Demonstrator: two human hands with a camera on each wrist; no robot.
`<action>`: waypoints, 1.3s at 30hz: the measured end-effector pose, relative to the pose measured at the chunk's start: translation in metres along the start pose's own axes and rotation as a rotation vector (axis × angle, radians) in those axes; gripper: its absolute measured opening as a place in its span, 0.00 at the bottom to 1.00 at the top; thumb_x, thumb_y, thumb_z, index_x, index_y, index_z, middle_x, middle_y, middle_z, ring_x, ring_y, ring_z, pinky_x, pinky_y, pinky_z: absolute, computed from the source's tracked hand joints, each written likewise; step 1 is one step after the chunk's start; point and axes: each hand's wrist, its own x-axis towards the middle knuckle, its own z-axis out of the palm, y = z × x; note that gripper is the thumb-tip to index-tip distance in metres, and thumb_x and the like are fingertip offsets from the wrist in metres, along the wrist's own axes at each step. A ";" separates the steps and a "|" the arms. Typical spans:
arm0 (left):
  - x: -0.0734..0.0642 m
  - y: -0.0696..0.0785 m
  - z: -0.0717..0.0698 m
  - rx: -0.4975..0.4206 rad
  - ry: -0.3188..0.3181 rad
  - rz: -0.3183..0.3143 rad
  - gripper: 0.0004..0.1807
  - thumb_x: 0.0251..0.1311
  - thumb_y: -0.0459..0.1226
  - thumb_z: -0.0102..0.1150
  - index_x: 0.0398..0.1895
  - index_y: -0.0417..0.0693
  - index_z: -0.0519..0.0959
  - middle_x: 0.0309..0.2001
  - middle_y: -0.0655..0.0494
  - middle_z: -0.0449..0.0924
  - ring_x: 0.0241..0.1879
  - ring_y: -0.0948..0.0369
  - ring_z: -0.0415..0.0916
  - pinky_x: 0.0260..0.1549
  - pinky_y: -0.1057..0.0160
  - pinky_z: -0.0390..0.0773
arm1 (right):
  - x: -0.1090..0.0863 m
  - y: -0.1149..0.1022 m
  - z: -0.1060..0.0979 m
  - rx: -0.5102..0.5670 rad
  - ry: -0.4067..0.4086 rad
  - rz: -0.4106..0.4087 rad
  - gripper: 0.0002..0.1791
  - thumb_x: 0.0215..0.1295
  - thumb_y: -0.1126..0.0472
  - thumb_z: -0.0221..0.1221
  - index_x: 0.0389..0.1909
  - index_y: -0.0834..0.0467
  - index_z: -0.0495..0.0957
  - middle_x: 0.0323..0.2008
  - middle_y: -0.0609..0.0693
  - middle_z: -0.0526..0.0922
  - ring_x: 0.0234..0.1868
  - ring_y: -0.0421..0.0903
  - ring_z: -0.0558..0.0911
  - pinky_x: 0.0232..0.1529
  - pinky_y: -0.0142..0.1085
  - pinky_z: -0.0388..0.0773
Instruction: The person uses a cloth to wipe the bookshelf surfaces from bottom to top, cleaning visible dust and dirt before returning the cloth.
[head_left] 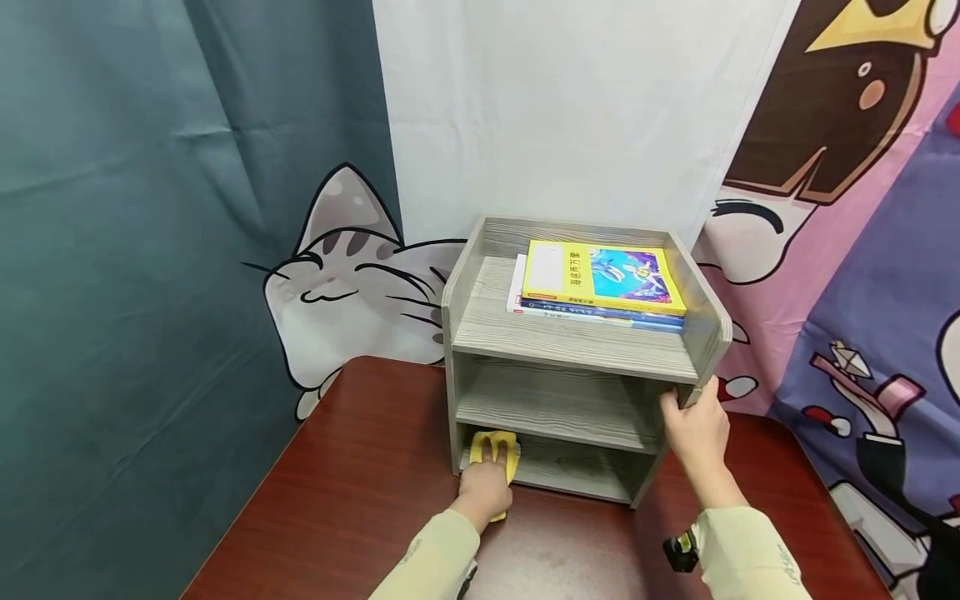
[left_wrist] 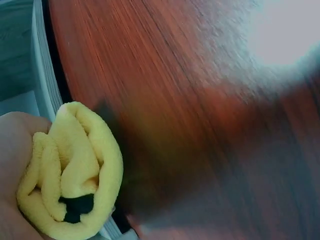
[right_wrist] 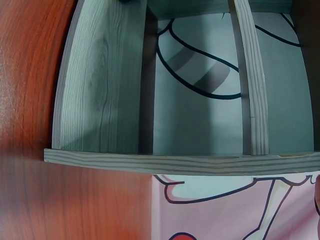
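Note:
A grey wood-grain desktop shelf (head_left: 573, 357) stands on the table, its open compartments facing me. My left hand (head_left: 483, 490) holds a folded yellow cloth (head_left: 512, 454) at the left end of the lowest compartment. In the left wrist view the yellow cloth (left_wrist: 107, 155) is bunched in thick folds, with a dark patch showing; only part of the hand (left_wrist: 15, 155) appears at the left edge. My right hand (head_left: 697, 429) grips the shelf's right side panel below the top board, thumb on the inner side. The right wrist view looks into the shelf's compartments (right_wrist: 105, 85).
A stack of several books, with a yellow book (head_left: 555, 271) on top, lies on the shelf's upper board. The reddish-brown table (head_left: 360, 483) extends to both sides and toward me. Behind it hang printed curtains (head_left: 585, 108) with a cartoon cat.

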 end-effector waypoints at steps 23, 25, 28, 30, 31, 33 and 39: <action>-0.004 -0.013 0.000 0.318 0.137 -0.005 0.39 0.41 0.51 0.66 0.59 0.44 0.71 0.47 0.42 0.76 0.47 0.48 0.64 0.24 0.64 0.75 | 0.002 -0.004 0.001 -0.042 -0.008 -0.044 0.19 0.51 0.60 0.53 0.40 0.69 0.64 0.26 0.72 0.75 0.28 0.71 0.73 0.28 0.59 0.64; -0.004 -0.012 0.000 0.295 0.147 0.012 0.39 0.40 0.51 0.66 0.58 0.42 0.72 0.47 0.41 0.75 0.49 0.46 0.65 0.24 0.63 0.76 | 0.002 -0.003 0.001 -0.041 -0.012 -0.043 0.20 0.51 0.59 0.53 0.40 0.69 0.64 0.26 0.72 0.75 0.28 0.71 0.73 0.28 0.59 0.64; -0.004 -0.013 -0.002 0.205 0.149 0.021 0.42 0.37 0.49 0.68 0.58 0.39 0.71 0.49 0.38 0.73 0.51 0.45 0.65 0.26 0.61 0.77 | 0.002 -0.003 0.001 -0.042 -0.013 -0.040 0.20 0.51 0.59 0.53 0.40 0.69 0.64 0.25 0.72 0.75 0.28 0.71 0.73 0.28 0.59 0.64; -0.003 -0.014 -0.002 0.127 0.141 0.020 0.41 0.36 0.47 0.68 0.58 0.38 0.70 0.51 0.37 0.71 0.53 0.44 0.65 0.28 0.59 0.78 | 0.003 -0.003 0.000 -0.042 -0.011 -0.037 0.19 0.51 0.59 0.53 0.40 0.69 0.64 0.25 0.72 0.75 0.29 0.71 0.72 0.28 0.59 0.64; -0.003 -0.014 -0.001 0.091 0.136 0.016 0.41 0.36 0.46 0.68 0.59 0.38 0.70 0.52 0.37 0.71 0.53 0.44 0.64 0.28 0.58 0.78 | 0.003 -0.003 0.000 -0.040 -0.011 -0.036 0.19 0.51 0.60 0.53 0.40 0.70 0.64 0.26 0.72 0.75 0.29 0.71 0.72 0.28 0.59 0.64; -0.001 -0.014 0.000 0.037 0.124 0.008 0.40 0.38 0.43 0.67 0.60 0.41 0.69 0.54 0.37 0.70 0.55 0.44 0.63 0.32 0.56 0.78 | 0.003 -0.002 -0.001 -0.036 -0.009 -0.036 0.20 0.52 0.60 0.53 0.40 0.70 0.64 0.26 0.72 0.75 0.29 0.71 0.72 0.28 0.59 0.64; 0.004 0.006 0.006 0.009 0.088 0.074 0.38 0.39 0.43 0.64 0.61 0.44 0.69 0.52 0.42 0.72 0.53 0.46 0.65 0.42 0.55 0.75 | 0.002 0.001 0.000 -0.028 -0.004 -0.046 0.20 0.51 0.60 0.53 0.41 0.70 0.64 0.26 0.72 0.75 0.29 0.72 0.72 0.28 0.59 0.64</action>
